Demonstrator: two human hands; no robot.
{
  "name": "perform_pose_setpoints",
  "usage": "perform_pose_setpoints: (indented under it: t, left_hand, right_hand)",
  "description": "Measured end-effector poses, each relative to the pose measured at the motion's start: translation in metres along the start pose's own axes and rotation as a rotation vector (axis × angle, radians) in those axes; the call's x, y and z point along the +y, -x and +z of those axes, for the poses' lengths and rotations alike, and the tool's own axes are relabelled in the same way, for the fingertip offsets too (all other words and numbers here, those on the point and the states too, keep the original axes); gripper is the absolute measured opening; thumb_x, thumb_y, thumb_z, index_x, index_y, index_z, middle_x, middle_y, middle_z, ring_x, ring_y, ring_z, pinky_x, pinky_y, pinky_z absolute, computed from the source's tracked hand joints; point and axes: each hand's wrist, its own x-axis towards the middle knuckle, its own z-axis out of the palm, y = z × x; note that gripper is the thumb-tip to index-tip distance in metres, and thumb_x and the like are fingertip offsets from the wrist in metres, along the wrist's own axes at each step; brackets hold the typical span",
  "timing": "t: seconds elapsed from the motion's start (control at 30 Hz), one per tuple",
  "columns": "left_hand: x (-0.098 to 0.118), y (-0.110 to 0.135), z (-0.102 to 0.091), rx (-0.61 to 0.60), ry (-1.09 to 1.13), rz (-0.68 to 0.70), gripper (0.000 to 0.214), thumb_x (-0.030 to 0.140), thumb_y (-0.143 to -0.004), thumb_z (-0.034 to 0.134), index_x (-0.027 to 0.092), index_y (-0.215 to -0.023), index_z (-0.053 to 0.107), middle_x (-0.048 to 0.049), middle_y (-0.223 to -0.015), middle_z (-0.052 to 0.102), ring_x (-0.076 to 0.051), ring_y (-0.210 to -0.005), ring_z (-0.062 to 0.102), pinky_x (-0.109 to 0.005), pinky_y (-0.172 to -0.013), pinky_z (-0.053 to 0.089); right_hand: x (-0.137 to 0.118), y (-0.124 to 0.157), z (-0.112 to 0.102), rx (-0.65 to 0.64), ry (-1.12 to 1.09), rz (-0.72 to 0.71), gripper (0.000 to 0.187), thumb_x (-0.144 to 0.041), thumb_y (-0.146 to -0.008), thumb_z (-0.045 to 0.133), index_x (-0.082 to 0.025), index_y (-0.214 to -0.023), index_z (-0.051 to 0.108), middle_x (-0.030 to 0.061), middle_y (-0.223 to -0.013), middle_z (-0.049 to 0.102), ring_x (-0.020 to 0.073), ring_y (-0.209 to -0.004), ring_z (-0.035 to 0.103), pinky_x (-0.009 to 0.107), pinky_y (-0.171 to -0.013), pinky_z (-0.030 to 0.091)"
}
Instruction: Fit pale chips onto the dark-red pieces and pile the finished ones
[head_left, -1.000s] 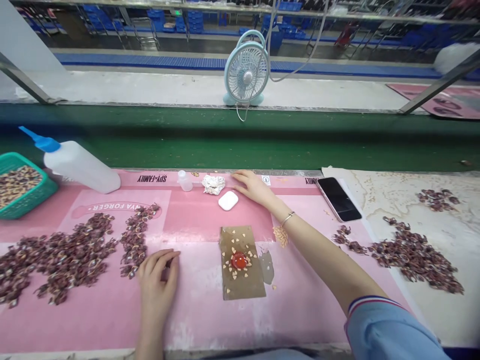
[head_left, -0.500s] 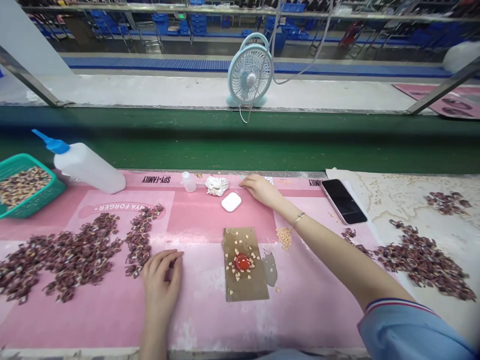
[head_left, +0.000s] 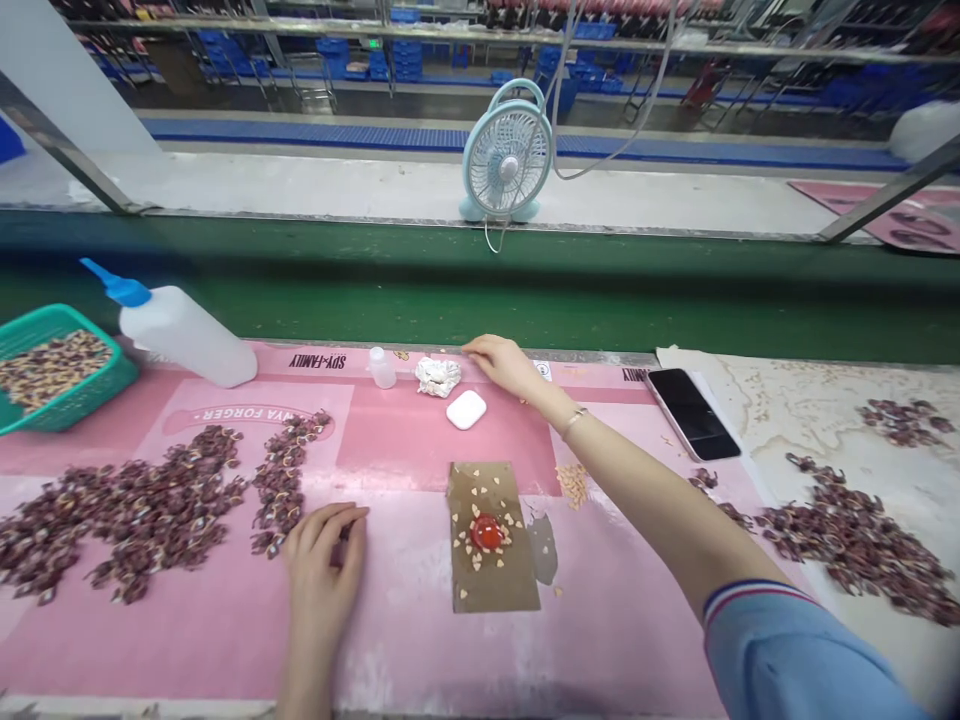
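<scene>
My left hand [head_left: 324,560] rests on the pink mat with fingers curled and thumb close to them; a dark spot shows in the gap, too small to name. Beside it lies a strip of small dark-purple pieces [head_left: 279,480]. My right hand [head_left: 506,365] reaches to the mat's back edge, fingertips drawn together just right of a crumpled silvery-white wad [head_left: 438,376]. What those fingertips hold, if anything, cannot be made out. A white rounded case [head_left: 466,409] lies in front of that hand. Nearer me, a brown card [head_left: 487,590] carries a glossy red blob [head_left: 487,533] and scattered small beige pieces.
On the left are a green basket [head_left: 120,372] of small pieces, a tilted white squeeze bottle [head_left: 191,335] and a larger dark pile [head_left: 161,505]. A small bottle [head_left: 382,368] stands behind. Rightward are beige pieces [head_left: 572,485], a phone [head_left: 694,415] and another dark pile [head_left: 862,540]. A fan [head_left: 508,160] stands behind.
My right hand has shifted slightly left and back, nearer the crumpled wad. My left hand stays where it was. The whole view has tilted a little.
</scene>
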Motion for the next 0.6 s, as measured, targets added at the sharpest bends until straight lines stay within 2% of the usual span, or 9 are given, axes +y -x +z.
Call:
perform_pose_setpoints:
  t: [0.1, 0.2, 0.27, 0.43, 0.6]
  left_hand:
    - [0.0, 0.001, -0.002, -0.032, 0.002, -0.055, 0.024, 0.038, -0.095, 0.054, 0.028, -0.093, 0.076, -0.0052, -0.096, 0.075, -0.026, -0.096, 0.064, -0.042, -0.09, 0.045]
    - [0.0, 0.002, -0.003, -0.062, -0.005, -0.066, 0.023, 0.036, -0.095, 0.054, 0.028, -0.095, 0.076, -0.005, -0.098, 0.076, -0.026, -0.098, 0.064, -0.042, -0.088, 0.046]
    - [0.001, 0.002, -0.003, -0.067, -0.005, -0.057, 0.023, 0.035, -0.096, 0.055, 0.029, -0.096, 0.076, -0.0047, -0.098, 0.076, -0.026, -0.099, 0.064, -0.042, -0.088, 0.046]
    - [0.003, 0.003, -0.002, 0.012, -0.011, 0.0, 0.021, 0.033, -0.098, 0.054, 0.028, -0.095, 0.074, -0.0039, -0.096, 0.074, -0.025, -0.096, 0.063, -0.041, -0.088, 0.045]
    - [-0.003, 0.003, -0.004, -0.056, -0.018, 0.015, 0.018, 0.031, -0.097, 0.056, 0.029, -0.099, 0.074, -0.0035, -0.1, 0.074, -0.026, -0.099, 0.063, -0.041, -0.089, 0.045]
  right_hand:
    - [-0.015, -0.034, 0.017, -0.06, -0.005, -0.026, 0.027, -0.012, -0.098, 0.056, -0.019, -0.112, 0.078, 0.0117, -0.118, 0.075, 0.0238, -0.109, 0.07, 0.035, -0.098, 0.054]
    - [-0.02, -0.053, 0.025, -0.11, 0.008, -0.031, 0.024, -0.012, -0.097, 0.058, -0.018, -0.104, 0.08, 0.011, -0.11, 0.076, 0.0234, -0.102, 0.071, 0.033, -0.093, 0.053]
    - [-0.018, -0.057, 0.025, -0.132, 0.022, -0.024, 0.026, -0.01, -0.096, 0.056, -0.017, -0.102, 0.08, 0.011, -0.108, 0.077, 0.0234, -0.101, 0.071, 0.033, -0.093, 0.053]
    - [-0.016, -0.055, 0.022, -0.155, 0.054, -0.003, 0.029, -0.008, -0.093, 0.054, -0.017, -0.101, 0.08, 0.0111, -0.111, 0.077, 0.023, -0.099, 0.071, 0.031, -0.091, 0.052]
    - [-0.018, -0.061, 0.022, -0.112, 0.064, 0.073, 0.03, -0.004, -0.084, 0.056, -0.016, -0.093, 0.081, 0.0112, -0.1, 0.079, 0.0227, -0.088, 0.072, 0.029, -0.083, 0.053]
